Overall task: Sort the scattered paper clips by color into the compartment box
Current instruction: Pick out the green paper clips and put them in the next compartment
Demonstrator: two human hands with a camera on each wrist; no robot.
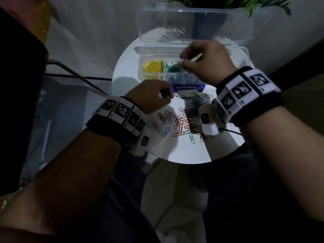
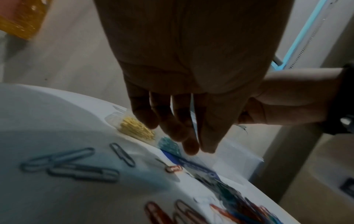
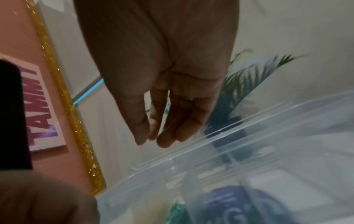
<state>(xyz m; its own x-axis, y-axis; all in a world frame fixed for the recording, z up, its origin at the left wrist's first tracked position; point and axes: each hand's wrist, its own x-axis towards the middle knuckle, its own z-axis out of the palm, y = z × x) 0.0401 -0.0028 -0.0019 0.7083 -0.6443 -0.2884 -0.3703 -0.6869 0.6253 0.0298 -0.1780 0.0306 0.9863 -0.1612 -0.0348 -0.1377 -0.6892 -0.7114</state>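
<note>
A clear compartment box (image 1: 140,68) stands with its lid (image 1: 192,23) open at the back of a round white table (image 1: 184,151). Its left compartment holds yellow clips (image 1: 153,66), the one beside it green clips (image 1: 172,67). My right hand (image 1: 181,63) hovers over the green compartment; in the right wrist view its fingers (image 3: 164,141) hang straight with nothing visible between them. My left hand (image 1: 167,96) hangs relaxed and empty just in front of the box, above the table. Scattered clips (image 1: 184,120) in red, blue, green and white lie between my wrists.
A blue label (image 1: 188,87) lies against the box's front. A potted plant (image 1: 245,4) stands behind the lid. A dark cable (image 1: 78,78) runs left of the table. The table's near edge (image 1: 189,162) sits above my knees.
</note>
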